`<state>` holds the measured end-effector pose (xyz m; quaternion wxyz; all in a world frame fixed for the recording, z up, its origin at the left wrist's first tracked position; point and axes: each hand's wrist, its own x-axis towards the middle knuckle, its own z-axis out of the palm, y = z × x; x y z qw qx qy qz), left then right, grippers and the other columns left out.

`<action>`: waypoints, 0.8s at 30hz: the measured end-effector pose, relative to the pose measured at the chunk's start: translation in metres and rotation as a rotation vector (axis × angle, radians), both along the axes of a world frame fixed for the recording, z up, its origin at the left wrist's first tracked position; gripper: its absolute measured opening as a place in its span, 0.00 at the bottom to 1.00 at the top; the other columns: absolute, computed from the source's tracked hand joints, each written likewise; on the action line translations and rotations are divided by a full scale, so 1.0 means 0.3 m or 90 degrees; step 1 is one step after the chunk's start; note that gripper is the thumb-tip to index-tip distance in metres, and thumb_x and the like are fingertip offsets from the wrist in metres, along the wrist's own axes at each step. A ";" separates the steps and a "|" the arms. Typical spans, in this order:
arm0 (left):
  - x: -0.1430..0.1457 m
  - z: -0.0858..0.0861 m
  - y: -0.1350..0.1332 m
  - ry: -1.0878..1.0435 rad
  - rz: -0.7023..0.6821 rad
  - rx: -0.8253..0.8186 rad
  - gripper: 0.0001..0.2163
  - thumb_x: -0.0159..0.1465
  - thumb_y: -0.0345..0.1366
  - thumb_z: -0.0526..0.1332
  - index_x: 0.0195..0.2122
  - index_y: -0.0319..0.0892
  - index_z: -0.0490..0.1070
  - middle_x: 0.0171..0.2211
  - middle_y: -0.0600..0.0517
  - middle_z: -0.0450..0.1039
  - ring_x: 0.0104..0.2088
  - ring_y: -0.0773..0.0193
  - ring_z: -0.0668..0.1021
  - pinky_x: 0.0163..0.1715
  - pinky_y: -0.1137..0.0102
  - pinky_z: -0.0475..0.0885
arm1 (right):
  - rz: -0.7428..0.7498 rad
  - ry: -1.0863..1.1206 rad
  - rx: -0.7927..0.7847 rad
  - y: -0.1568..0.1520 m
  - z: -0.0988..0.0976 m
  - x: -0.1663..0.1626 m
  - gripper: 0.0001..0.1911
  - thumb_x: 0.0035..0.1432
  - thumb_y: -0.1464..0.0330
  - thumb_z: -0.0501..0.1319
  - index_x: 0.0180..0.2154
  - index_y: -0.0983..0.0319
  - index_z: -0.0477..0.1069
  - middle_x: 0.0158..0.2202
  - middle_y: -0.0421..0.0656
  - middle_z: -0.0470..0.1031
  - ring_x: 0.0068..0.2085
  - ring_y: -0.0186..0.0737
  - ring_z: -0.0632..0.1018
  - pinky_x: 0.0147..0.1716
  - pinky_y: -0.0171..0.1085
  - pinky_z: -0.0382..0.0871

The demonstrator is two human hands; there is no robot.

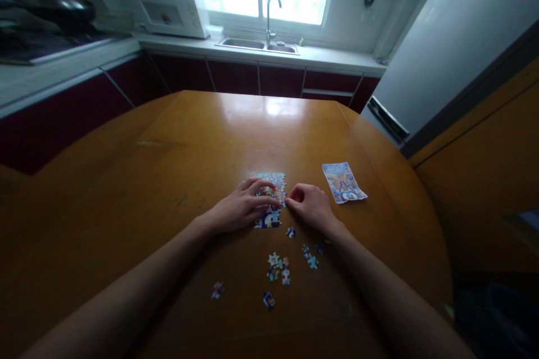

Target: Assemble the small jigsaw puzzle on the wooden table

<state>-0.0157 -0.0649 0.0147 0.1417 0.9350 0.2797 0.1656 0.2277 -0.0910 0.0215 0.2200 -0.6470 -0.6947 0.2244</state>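
A small, partly assembled jigsaw puzzle (274,182) lies on the wooden table (202,146). My left hand (242,207) rests on the puzzle's left side, fingers stretched flat across it. My right hand (309,206) sits at the puzzle's right edge with fingers curled in a pinch; whether a piece is in them is hidden. Several loose puzzle pieces (280,269) lie scattered on the table between my forearms, with one piece (290,231) just below the puzzle.
A colourful picture card (343,182) lies to the right of the puzzle. Beyond the table a counter carries a sink with a tap (269,39), a microwave (168,11) and a dark pan (59,8). A fridge (442,50) stands at right.
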 end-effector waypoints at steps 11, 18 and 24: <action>-0.002 0.003 0.002 -0.031 -0.003 -0.023 0.13 0.71 0.37 0.59 0.53 0.61 0.75 0.61 0.53 0.65 0.62 0.50 0.63 0.64 0.48 0.62 | -0.018 0.036 -0.007 0.013 -0.006 0.003 0.08 0.58 0.61 0.66 0.30 0.58 0.78 0.30 0.41 0.81 0.32 0.39 0.78 0.30 0.35 0.61; 0.000 0.005 0.002 -0.026 0.000 -0.031 0.12 0.73 0.38 0.57 0.54 0.58 0.74 0.62 0.52 0.64 0.62 0.50 0.63 0.65 0.49 0.61 | -0.052 0.117 -0.009 0.046 -0.028 0.022 0.15 0.64 0.62 0.57 0.31 0.61 0.77 0.31 0.43 0.80 0.32 0.39 0.77 0.30 0.34 0.62; 0.008 0.007 0.000 -0.038 0.026 -0.035 0.12 0.74 0.39 0.54 0.55 0.53 0.70 0.60 0.50 0.66 0.61 0.52 0.65 0.64 0.51 0.63 | -0.061 0.124 -0.002 0.046 -0.028 0.021 0.15 0.64 0.62 0.57 0.30 0.60 0.77 0.30 0.43 0.80 0.31 0.39 0.77 0.29 0.34 0.62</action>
